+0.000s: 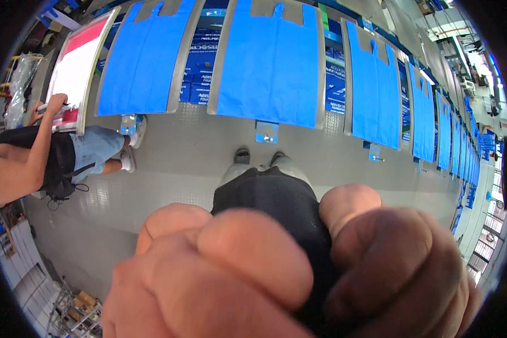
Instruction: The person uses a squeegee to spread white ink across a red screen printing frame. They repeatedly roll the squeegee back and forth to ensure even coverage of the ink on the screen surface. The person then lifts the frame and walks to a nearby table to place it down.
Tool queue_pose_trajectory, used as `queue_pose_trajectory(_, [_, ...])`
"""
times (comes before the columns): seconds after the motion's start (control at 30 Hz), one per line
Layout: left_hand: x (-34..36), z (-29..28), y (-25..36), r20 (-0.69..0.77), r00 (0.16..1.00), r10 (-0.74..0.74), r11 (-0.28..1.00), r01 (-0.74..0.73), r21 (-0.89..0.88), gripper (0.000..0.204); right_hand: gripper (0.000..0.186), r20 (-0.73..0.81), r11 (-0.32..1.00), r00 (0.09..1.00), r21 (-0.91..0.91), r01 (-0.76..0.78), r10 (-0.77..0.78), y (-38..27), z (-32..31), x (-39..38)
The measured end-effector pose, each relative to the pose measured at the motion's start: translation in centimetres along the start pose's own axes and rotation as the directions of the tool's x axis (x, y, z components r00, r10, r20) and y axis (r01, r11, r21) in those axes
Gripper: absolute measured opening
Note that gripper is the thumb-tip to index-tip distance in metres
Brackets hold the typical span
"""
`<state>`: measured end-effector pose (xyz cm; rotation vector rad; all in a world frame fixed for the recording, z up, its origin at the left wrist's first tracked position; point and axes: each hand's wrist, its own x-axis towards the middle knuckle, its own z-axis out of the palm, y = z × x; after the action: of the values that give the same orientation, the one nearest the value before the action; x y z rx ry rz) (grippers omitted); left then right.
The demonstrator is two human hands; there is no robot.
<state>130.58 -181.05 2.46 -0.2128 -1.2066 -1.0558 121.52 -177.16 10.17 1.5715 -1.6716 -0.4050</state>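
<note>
Both of my hands are raised close to the camera and fill the lower part of the head view. My left hand has its fingers curled, with the thumb lying along them. On the other side, my right hand is bent into a loose fist. Whatever may lie inside either hand is hidden. A gap between the hands shows my dark top. Beyond my feet, a blue handled bag lies flat on a grey board, well away from both hands.
More boards with blue bags, such as this bag, run left and curve away right. Printed blue boxes sit beneath. At left a person grips a tool over a white and red framed screen. Metal brackets jut toward me.
</note>
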Motion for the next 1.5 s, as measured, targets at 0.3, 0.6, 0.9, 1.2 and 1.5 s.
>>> queue_pose_trajectory(0.3, [-1.0, 5.9, -2.3, -0.151, 0.968, 0.2, 0.979, -0.189, 0.081, 0.009, 0.006, -0.207, -0.815, 0.821, 0.138, 0.563, 0.532, 1.3, 8.3, -3.6])
queue_pose_trajectory(0.6, [-2.6, 14.3, -4.1, -0.332, 0.943, 0.001, 0.998, 0.018, 0.055, 0.016, 0.003, -0.254, -0.752, 0.733, 0.033, 0.659, 0.631, 4.4, 13.4, -5.7])
queue_pose_trajectory(0.9, [-3.4, 18.8, -6.2, -0.386, 0.855, -0.345, 0.929, 0.255, -0.268, 0.04, 0.006, -0.304, -0.879, 0.868, 0.155, 0.451, 0.392, 10.3, 18.0, -9.7])
queue_pose_trajectory(1.2, [-2.0, 15.8, -7.8, -0.199, 0.978, -0.058, 0.992, 0.033, -0.124, 0.024, 0.003, -0.139, -0.886, 0.981, 0.427, 0.182, 0.134, 11.5, 15.3, -9.5])
queue_pose_trajectory(1.5, [0.9, 3.9, -9.1, 0.105, 0.977, 0.185, 0.979, -0.175, -0.103, 0.027, 0.009, -0.385, -0.703, 0.839, 0.466, 0.537, 0.385, 3.2, 15.2, -4.2])
